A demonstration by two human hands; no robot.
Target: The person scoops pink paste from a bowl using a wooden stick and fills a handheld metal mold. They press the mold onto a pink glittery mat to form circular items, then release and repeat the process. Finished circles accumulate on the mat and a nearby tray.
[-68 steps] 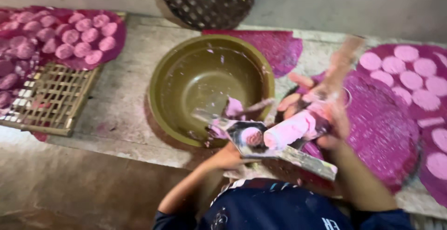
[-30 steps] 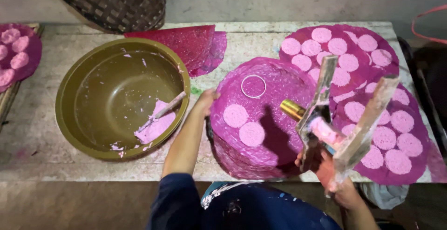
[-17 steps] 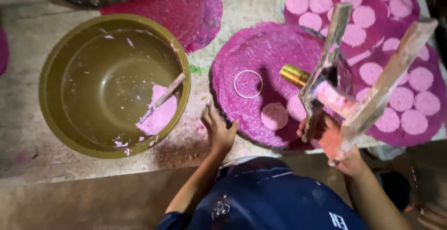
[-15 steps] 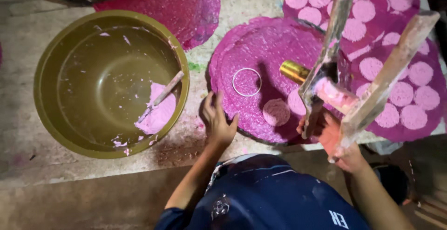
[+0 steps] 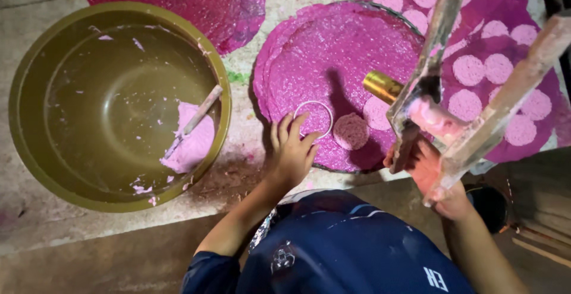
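My left hand (image 5: 291, 148) rests flat on the near edge of a round magenta mat (image 5: 333, 56), fingertips touching a thin white ring (image 5: 313, 118) lying on it. Two pale pink discs (image 5: 352, 130) sit on the mat beside the ring. My right hand (image 5: 437, 178) grips a wooden press tool (image 5: 470, 86) with two long handles, a brass barrel (image 5: 382, 86) and pink paste in its middle, held up over the mat's right side.
A large olive bowl (image 5: 35, 145) at left holds a lump of pink paste and a stick (image 5: 193, 118). More magenta mats (image 5: 505, 62) covered with several pink discs lie at right and behind. Stone counter edge runs below.
The view has drawn closer. My left hand slid from the mat's left rim to its near edge by the ring. A second pink disc now lies on the mat; the press stays raised.
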